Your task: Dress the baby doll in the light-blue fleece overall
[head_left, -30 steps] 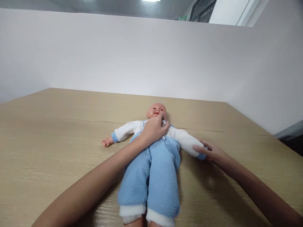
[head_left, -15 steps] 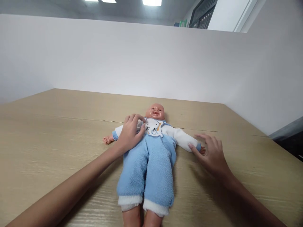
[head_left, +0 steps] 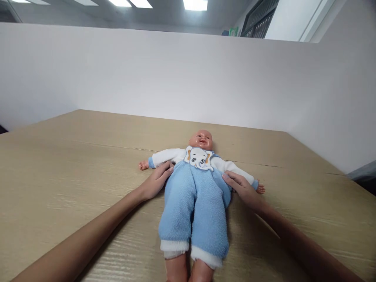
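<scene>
A baby doll [head_left: 203, 139] lies on its back on the wooden table, head away from me and arms spread. Its outfit is a fuzzy blue overall [head_left: 179, 203] with white sleeves and cuffs, and a white elephant bib [head_left: 199, 158] covers the chest. My left hand [head_left: 157, 181] is closed against the doll's left-hand side in view, just below the armpit. On the opposite side my right hand [head_left: 243, 190] grips the waist beneath the other sleeve, thumb on the blue cloth. Some fingertips of both hands are hidden by the doll's body.
The wooden table [head_left: 73, 156] runs back to a white partition wall [head_left: 176, 74]. A thin seam crosses the tabletop near the doll's shoulders. A dark object [head_left: 367, 178] shows beyond the right table edge.
My left hand has slid off the chest down to the doll's side, uncovering the bib. My right hand has moved inward from the doll's hand to its waist. The view has shifted slightly.
</scene>
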{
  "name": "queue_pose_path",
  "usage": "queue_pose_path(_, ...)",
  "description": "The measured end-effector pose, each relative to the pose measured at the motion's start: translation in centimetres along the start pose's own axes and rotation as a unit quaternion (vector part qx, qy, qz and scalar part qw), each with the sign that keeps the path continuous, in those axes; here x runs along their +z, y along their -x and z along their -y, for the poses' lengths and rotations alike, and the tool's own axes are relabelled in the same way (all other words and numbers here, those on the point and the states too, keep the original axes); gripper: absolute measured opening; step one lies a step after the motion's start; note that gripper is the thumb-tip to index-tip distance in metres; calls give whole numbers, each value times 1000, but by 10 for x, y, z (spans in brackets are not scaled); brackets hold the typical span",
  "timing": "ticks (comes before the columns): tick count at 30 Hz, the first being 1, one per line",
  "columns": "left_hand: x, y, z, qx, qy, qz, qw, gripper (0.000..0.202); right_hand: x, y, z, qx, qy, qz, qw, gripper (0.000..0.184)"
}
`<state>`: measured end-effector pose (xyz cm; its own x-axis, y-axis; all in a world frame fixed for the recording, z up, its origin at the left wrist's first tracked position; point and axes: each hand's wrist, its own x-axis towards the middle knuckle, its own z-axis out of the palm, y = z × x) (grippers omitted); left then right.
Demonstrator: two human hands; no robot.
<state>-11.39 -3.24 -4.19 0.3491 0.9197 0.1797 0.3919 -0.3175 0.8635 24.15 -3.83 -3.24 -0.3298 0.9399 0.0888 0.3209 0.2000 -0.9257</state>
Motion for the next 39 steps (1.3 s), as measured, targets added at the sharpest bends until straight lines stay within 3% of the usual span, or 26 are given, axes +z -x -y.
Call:
queue_pose_path(3,-8,0,-1,11,89,39,995,31,5,2,-5,67,-166,-14,984,40)
queue_pose_path(5,-10,0,-2,16,112,50,992,30,8,3,-8,78,-206,-23,975,38)
queue_pose_path(12,1,-2,-1,-35,93,-20,995,36,0,-3,-25,70,-200,-79,974,35)
queue_pose_path(16,3,-6,-2,-51,114,-8,992,35,-3,-6,-28,68,-180,-104,976,38)
queue_pose_path(24,2,-15,-13,-75,198,-52,976,36,3,-1,-22,8,-47,-138,989,45)
queue_pose_path(27,6,-15,-12,-69,183,-75,978,35,-1,6,-22,-26,64,-160,985,39)
queue_pose_path(29,8,-13,-10,-50,140,-95,984,33,-9,13,-23,-65,192,-156,967,31)
queue_pose_path(33,9,-10,-11,13,-45,-159,986,18,-36,24,-33,-164,371,-179,897,23)
queue_pose_path(36,12,-14,-27,79,-161,-195,964,13,-58,27,-47,-183,426,-219,859,38)
queue_pose_path(39,22,-29,-60,142,-200,-172,954,18,-72,27,-61,-158,438,-210,860,68)
